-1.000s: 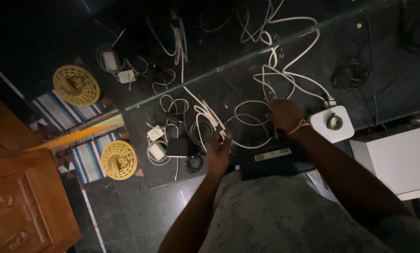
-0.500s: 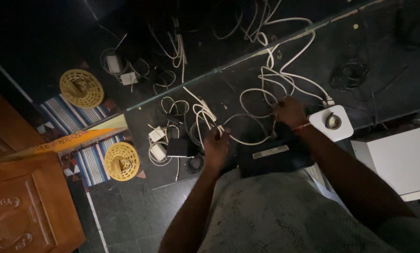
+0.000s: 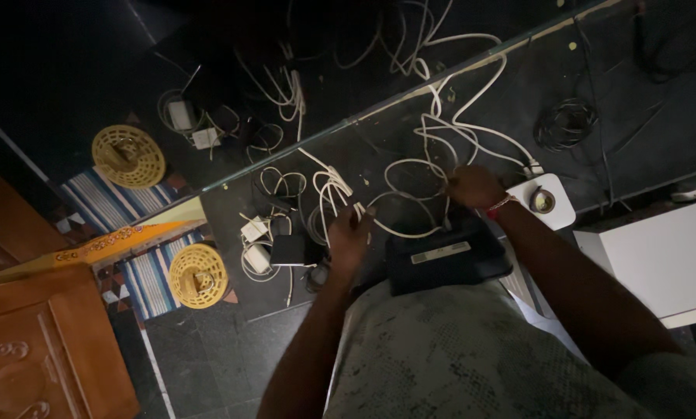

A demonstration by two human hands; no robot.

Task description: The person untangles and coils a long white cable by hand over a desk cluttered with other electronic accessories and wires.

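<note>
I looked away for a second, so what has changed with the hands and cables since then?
Little. The left hand keeps its grip on the white cable, and the right hand stays on the cable tangle. The black box and white puck lie unmoved.

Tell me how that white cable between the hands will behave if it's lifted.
The white cable lies in loose loops on the dark counter, so it's probably floppy and will sag. It crosses other white cables, so lifting may drag or snag them. The left hand and right hand both touch it; it looks light.
</note>
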